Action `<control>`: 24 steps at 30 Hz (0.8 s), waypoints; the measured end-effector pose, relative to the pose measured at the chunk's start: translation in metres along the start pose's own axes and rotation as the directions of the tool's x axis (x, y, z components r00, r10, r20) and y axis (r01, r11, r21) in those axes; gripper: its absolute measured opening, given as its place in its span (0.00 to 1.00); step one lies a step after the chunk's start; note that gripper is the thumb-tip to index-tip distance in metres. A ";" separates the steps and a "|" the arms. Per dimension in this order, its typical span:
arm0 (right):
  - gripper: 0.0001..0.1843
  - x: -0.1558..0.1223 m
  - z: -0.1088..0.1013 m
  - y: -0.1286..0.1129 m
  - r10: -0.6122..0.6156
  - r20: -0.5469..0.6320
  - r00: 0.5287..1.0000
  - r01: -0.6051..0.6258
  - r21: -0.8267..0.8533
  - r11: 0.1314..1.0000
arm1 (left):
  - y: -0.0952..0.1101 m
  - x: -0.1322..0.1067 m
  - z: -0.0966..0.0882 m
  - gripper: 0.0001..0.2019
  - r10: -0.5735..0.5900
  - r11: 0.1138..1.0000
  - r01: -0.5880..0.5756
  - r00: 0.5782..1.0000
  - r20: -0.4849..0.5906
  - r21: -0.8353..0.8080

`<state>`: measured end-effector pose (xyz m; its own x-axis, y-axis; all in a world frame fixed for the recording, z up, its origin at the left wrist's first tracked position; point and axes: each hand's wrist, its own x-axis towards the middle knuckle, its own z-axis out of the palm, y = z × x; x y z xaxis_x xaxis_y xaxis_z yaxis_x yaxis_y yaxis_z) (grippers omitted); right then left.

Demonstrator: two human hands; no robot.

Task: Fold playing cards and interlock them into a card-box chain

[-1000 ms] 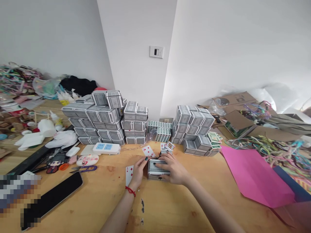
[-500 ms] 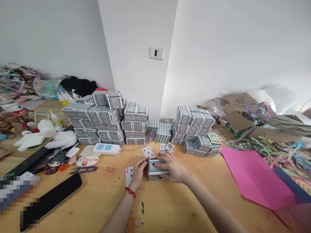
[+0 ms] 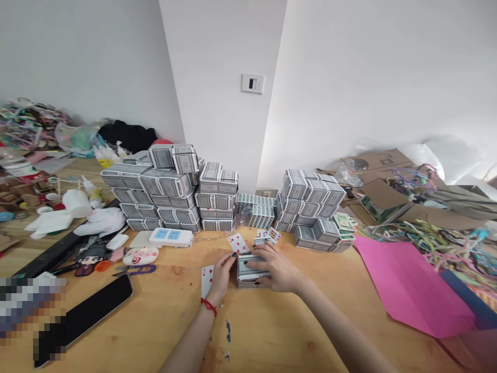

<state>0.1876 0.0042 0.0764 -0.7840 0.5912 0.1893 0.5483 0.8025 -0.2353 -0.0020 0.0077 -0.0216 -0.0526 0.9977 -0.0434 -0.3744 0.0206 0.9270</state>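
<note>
A small box folded from grey-backed playing cards (image 3: 245,284) rests on the wooden table in front of me. My right hand (image 3: 277,268) reaches over it from the right, fingers spread on the top and the thumb at the front side. At the box's back left corner, my left hand (image 3: 222,274) pinches the edge between thumb and forefinger; the fingertips partly hide what they grip. A three of diamonds card (image 3: 207,278) lies partly behind my left wrist. Another red-suited card (image 3: 237,243) lies just behind the box, and more loose cards (image 3: 274,234) lie behind my right fingers.
Stacked card boxes stand at the back left (image 3: 171,191), centre (image 3: 217,199) and right (image 3: 310,199). A power strip (image 3: 171,237), thread snips (image 3: 140,269) and a phone (image 3: 89,316) lie on the left. Pink paper (image 3: 407,285) and tangled coloured yarn (image 3: 435,228) lie on the right.
The view has shifted very slightly. Both hands stay at the card box in nearly the same pose.
</note>
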 end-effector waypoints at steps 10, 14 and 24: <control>0.27 0.003 -0.005 -0.002 0.020 0.065 0.998 -0.019 -0.013 1.000 | 0.002 0.000 0.001 0.15 0.000 0.999 0.001 1.000 -0.020 0.050; 0.28 0.006 -0.010 -0.005 0.022 0.080 0.997 -0.020 -0.022 1.000 | 0.003 -0.001 0.002 0.15 -0.001 0.996 0.003 1.000 -0.022 0.084; 0.25 0.010 -0.013 -0.007 0.041 0.126 0.991 -0.034 -0.061 0.998 | 0.005 -0.001 0.004 0.14 0.016 0.991 -0.013 1.000 -0.022 0.135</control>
<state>0.1801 0.0054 0.0925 -0.7911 0.6089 0.0581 0.5912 0.7856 -0.1825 0.0001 0.0066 -0.0152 -0.0788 0.9962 -0.0366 -0.2449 0.0162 0.9694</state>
